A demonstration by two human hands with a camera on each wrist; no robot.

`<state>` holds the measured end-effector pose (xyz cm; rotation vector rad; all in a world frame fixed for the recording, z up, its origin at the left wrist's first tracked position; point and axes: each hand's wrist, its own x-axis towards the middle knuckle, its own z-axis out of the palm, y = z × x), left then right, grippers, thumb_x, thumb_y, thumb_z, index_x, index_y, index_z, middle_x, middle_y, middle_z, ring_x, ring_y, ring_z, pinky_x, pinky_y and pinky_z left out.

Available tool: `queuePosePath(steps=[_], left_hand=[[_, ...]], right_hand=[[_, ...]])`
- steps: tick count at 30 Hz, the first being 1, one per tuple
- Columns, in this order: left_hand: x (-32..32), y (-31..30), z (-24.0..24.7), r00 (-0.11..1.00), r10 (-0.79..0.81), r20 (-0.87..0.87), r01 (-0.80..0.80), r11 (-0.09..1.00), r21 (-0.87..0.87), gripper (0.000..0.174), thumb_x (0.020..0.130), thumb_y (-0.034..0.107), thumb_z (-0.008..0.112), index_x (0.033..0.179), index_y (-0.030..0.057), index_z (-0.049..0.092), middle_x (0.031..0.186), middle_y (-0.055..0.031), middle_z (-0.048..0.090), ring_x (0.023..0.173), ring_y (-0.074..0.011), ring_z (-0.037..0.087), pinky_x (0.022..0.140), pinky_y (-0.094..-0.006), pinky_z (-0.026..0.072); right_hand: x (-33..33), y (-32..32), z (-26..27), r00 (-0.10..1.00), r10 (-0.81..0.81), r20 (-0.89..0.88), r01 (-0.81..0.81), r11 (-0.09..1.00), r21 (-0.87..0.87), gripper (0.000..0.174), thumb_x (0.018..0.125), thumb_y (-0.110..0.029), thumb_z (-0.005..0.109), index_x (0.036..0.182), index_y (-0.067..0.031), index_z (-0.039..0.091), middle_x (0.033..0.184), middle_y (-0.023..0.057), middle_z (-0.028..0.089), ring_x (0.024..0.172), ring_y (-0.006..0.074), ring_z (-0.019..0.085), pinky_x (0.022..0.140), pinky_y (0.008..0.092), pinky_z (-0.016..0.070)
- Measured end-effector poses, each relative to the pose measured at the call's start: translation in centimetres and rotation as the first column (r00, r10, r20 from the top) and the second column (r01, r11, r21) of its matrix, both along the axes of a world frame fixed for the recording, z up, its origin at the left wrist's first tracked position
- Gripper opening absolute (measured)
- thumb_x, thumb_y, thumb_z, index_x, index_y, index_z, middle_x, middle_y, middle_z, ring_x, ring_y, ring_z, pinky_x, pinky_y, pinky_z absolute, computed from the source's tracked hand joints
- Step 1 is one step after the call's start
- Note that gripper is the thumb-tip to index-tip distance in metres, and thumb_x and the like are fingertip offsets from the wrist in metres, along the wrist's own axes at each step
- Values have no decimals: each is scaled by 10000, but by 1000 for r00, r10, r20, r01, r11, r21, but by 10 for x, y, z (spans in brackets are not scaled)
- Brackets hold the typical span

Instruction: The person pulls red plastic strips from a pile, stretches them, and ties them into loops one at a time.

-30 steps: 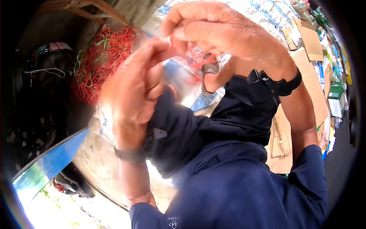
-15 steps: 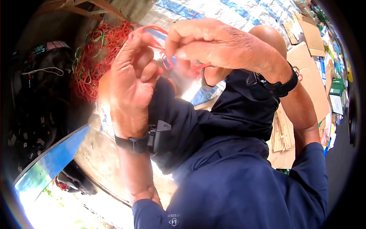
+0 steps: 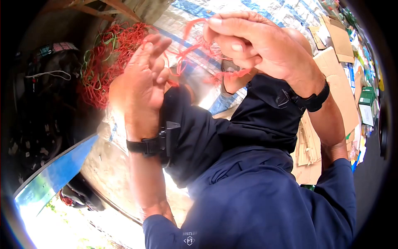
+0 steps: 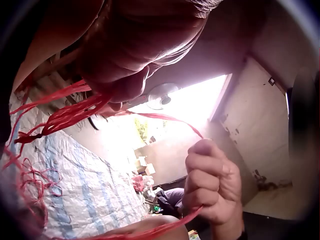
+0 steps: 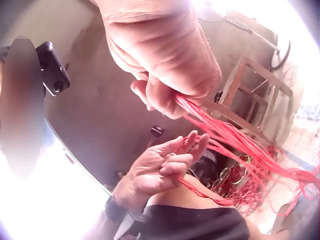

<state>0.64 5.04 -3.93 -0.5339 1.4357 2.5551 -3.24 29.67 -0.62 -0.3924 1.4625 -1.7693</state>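
Note:
In front of my knees both hands are raised, with red plastic string (image 3: 181,62) between them. My left hand (image 3: 143,93) pinches string near its fingertips, and more string comes out below its curled fingers. From this hand a knotted bundle of strands (image 4: 75,115) trails off in the left wrist view. My right hand (image 3: 261,47) is curled round red string, seen as a gathered hank (image 5: 225,132) running from its fingers in the right wrist view. A single strand (image 4: 170,117) spans the two hands. The string inside each grip is hidden by fingers.
A tangled heap of red and green string (image 3: 114,62) lies at the left. Blue-and-white tarp (image 3: 178,18) covers the floor ahead. Flattened cardboard (image 3: 338,91) and assorted packaging lie at the right. A wooden frame (image 5: 250,95) stands by the wall.
My hands, close together a second ago, have moved apart, the right one turning and shifting right. String now shows stretched and looping in the gap between them.

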Motion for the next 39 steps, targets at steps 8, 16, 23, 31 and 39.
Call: queuePosePath(steps=[8,16,23,31,39], left_hand=[[4,20,-18,988,-150,-46,147,987,-57,263,1018,237,525,1108,11,625,973,-69,660,629,-64,475,550,-213,410],[12,41,-9,966,-240,-92,220,957,-190,302,1036,283,490,1112,22,619,842,-37,631,786,-143,612,692,-281,466],[16,29,-4,956,-292,-14,283,938,-201,303,1030,278,492,1034,2,617,694,-4,524,592,-119,473,620,-267,423],[17,4,3,893,-450,-11,444,885,-139,307,1031,283,463,970,21,612,636,40,409,550,-76,330,551,-249,318],[19,1,6,891,-453,-46,452,892,-18,309,1033,294,450,933,33,581,632,43,370,548,-81,310,541,-254,292]], right_hand=[[-5,-40,7,891,-167,422,302,912,-277,213,1043,-216,423,992,-40,532,651,-34,435,495,64,310,419,225,234],[-13,-57,-1,852,-213,478,407,844,-349,198,1034,-199,421,962,-58,540,662,-41,471,498,66,323,461,218,277],[-29,-55,-16,792,-369,486,545,787,-290,206,1025,-187,433,926,-52,553,661,-43,474,506,77,340,475,218,297],[-64,-32,-20,752,-536,384,654,677,-336,189,1014,-180,437,911,-59,539,643,-37,463,500,79,341,445,219,294],[-93,-17,-16,732,-560,387,681,622,-387,188,1019,-186,416,954,-47,524,624,-25,476,460,76,351,410,224,296]])
